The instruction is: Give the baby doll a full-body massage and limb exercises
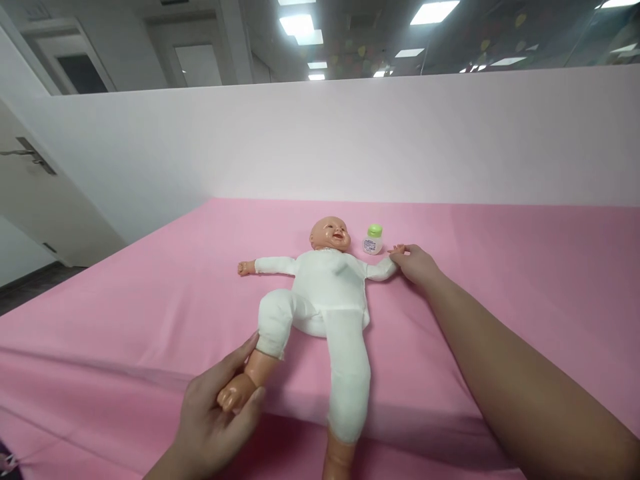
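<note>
1. Baby doll (327, 283): lies face up near the middle of the view, on a pink cloth (150, 307) spread over a wide worktop (510, 260).
2. White wall (350, 143): runs along the far side of the worktop, with a glass panel (360, 50) above, full of bright ceiling lights (435, 12).
3. Door (40, 193): stands at far left, past the side of the worktop, with a metal handle (37, 155).
4. Doll's torso (325, 283), in white fabric: rests on the pink cloth, neck end away from the camera.
5. Right forearm (520, 373): slants in from the lower right corner toward the doll.
6. Doll's straight leg (349, 373): points toward the camera, cut off by the lower edge of the view.
7. Doll's bent leg (274, 323): folds at the knee and turns out to the left of the view.
8. Left hand (215, 400): wraps the bent leg's foot and ankle, thumb to one side, fingers to the other.
9. Right hand (419, 265): grips the doll's near-side wrist, fingertips pressed together around it.
10. Doll's other arm (275, 265): stretches out to the left over the pink cloth, untouched.
11. Doll's head (331, 233): tilts slightly toward the right of the view.
12. Clear bottle (373, 245): stands upright between head and right hand, near both, with a printed label.
13. Green cap (375, 231): sits on top of the bottle.
</note>
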Demonstrator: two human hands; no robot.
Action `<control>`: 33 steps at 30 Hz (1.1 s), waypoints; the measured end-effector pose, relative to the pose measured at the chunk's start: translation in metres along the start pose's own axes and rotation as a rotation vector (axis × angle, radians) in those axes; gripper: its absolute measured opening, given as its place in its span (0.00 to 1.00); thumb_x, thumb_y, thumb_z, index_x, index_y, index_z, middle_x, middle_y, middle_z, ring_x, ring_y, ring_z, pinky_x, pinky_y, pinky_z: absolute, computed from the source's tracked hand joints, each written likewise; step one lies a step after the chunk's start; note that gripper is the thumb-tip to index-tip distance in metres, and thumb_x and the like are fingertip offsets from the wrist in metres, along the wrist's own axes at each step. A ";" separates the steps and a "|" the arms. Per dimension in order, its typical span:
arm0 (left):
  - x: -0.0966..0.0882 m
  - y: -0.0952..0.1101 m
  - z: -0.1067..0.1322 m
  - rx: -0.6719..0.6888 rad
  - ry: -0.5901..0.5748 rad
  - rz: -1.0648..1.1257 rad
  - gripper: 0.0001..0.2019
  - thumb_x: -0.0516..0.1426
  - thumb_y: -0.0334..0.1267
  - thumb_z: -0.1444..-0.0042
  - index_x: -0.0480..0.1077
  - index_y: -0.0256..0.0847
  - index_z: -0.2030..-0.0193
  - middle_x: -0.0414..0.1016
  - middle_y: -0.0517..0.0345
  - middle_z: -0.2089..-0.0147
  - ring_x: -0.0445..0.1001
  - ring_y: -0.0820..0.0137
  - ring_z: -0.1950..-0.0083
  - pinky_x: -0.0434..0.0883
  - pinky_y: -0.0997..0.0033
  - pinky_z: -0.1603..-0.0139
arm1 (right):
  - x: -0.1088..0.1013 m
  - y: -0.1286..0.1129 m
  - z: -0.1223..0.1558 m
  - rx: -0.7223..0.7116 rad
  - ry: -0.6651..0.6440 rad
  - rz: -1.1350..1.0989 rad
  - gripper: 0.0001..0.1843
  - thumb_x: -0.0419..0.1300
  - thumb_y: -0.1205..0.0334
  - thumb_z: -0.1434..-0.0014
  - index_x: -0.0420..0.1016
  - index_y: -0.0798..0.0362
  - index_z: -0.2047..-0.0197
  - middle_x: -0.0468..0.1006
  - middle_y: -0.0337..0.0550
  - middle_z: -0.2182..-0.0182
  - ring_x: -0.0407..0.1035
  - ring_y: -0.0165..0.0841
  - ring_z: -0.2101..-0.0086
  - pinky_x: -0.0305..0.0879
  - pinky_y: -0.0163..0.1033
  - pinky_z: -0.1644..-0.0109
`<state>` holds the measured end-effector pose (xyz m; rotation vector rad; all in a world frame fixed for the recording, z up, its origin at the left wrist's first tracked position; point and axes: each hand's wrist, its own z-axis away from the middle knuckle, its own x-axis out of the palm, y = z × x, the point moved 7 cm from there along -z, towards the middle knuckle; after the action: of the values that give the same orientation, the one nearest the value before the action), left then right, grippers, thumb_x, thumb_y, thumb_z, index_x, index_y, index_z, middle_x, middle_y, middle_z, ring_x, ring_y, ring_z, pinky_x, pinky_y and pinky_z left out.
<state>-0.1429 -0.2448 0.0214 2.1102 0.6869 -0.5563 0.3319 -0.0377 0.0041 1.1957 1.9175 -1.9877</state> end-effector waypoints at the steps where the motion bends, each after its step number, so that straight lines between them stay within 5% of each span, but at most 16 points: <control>1: -0.001 -0.001 0.001 0.007 0.000 0.008 0.27 0.62 0.45 0.42 0.73 0.41 0.36 0.84 0.51 0.48 0.85 0.59 0.53 0.82 0.70 0.54 | 0.001 0.005 -0.001 0.040 -0.021 0.005 0.26 0.65 0.48 0.42 0.74 0.49 0.43 0.82 0.53 0.51 0.78 0.47 0.59 0.76 0.47 0.61; 5: -0.003 -0.005 0.001 0.011 -0.019 0.051 0.26 0.61 0.49 0.42 0.76 0.39 0.39 0.84 0.47 0.50 0.84 0.56 0.52 0.83 0.67 0.54 | 0.001 0.007 -0.001 0.072 -0.037 0.044 0.24 0.62 0.48 0.41 0.73 0.47 0.43 0.81 0.53 0.50 0.77 0.49 0.57 0.74 0.50 0.59; 14: -0.001 -0.014 0.009 0.042 0.029 0.084 0.25 0.62 0.39 0.39 0.70 0.43 0.35 0.81 0.50 0.42 0.83 0.58 0.47 0.82 0.69 0.51 | -0.002 -0.008 0.007 0.041 -0.029 0.225 0.24 0.61 0.49 0.40 0.72 0.48 0.43 0.81 0.56 0.53 0.76 0.53 0.57 0.72 0.52 0.59; 33: -0.008 0.006 0.032 0.044 -0.024 0.054 0.23 0.62 0.46 0.40 0.74 0.43 0.39 0.84 0.50 0.52 0.85 0.58 0.58 0.84 0.69 0.61 | 0.002 0.001 -0.003 0.024 -0.028 0.140 0.23 0.60 0.45 0.37 0.73 0.47 0.44 0.81 0.54 0.51 0.76 0.52 0.56 0.72 0.52 0.56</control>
<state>-0.1493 -0.2765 0.0118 2.1526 0.6072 -0.5710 0.3325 -0.0346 0.0020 1.2640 1.7504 -1.9498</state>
